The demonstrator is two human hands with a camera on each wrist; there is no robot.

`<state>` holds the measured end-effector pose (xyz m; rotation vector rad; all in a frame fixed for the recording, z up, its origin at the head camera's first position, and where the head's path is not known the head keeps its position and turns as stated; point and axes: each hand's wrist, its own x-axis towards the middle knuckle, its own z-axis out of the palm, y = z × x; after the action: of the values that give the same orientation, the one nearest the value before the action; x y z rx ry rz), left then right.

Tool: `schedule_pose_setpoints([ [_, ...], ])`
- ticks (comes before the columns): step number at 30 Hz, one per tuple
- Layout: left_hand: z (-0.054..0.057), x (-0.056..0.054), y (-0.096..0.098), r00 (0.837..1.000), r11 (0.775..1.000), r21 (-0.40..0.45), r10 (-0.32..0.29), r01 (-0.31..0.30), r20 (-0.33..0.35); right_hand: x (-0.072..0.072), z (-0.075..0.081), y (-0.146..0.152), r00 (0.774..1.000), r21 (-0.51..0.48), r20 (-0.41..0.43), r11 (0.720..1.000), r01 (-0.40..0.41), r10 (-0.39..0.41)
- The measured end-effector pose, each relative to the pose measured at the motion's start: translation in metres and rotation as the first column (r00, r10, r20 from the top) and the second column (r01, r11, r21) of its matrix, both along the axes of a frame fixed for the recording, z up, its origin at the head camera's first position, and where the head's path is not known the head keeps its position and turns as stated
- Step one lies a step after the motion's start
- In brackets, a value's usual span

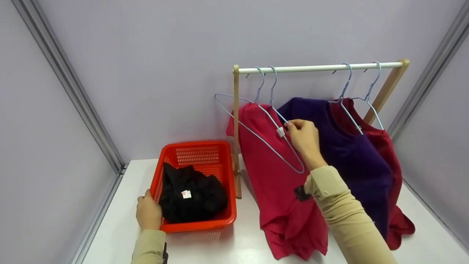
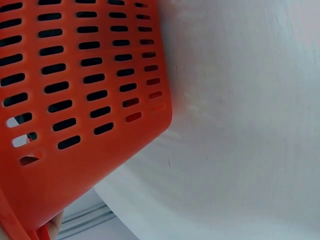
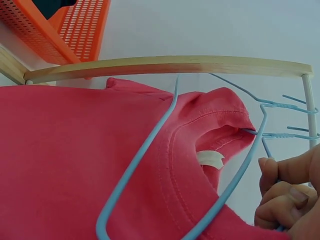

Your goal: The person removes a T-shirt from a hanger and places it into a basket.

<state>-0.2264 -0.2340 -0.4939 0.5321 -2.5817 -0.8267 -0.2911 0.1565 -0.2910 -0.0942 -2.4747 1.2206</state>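
Note:
My left hand (image 1: 149, 213) grips the left rim of a red plastic basket (image 1: 198, 225); fingertips (image 2: 54, 226) show at the rim in the left wrist view. Inside the basket lies a crumpled black garment (image 1: 194, 196) with a white label. On the right, my right hand (image 1: 303, 137) pinches the arm of a light blue wire hanger (image 3: 267, 148) between thumb and forefinger, its other fingers curled. That hanger carries a pink shirt (image 1: 271, 168) with a white neck tag (image 3: 211, 159). A bare blue hanger (image 1: 256, 135) hangs just left of it, crossing in front of the shirt.
A clothes rack with a white rail (image 1: 304, 68) and wooden posts (image 1: 236, 121) stands on the white table (image 1: 238, 249). Farther right hang a purple shirt (image 1: 351, 157) and a dark red shirt (image 1: 394, 165) on blue hangers. Pale panels (image 1: 146, 55) enclose the table.

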Motion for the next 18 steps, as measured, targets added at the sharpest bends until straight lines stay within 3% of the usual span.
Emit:
schedule_pose_setpoints([
  [18, -0.0036, -0.001, -0.0024, 1.0, 1.0, 0.001, -0.015, 0.015, 0.017, 0.0026, 0.0044, 0.0041, 0.997, -0.047, -0.063, 0.998, 0.039, -0.042],
])
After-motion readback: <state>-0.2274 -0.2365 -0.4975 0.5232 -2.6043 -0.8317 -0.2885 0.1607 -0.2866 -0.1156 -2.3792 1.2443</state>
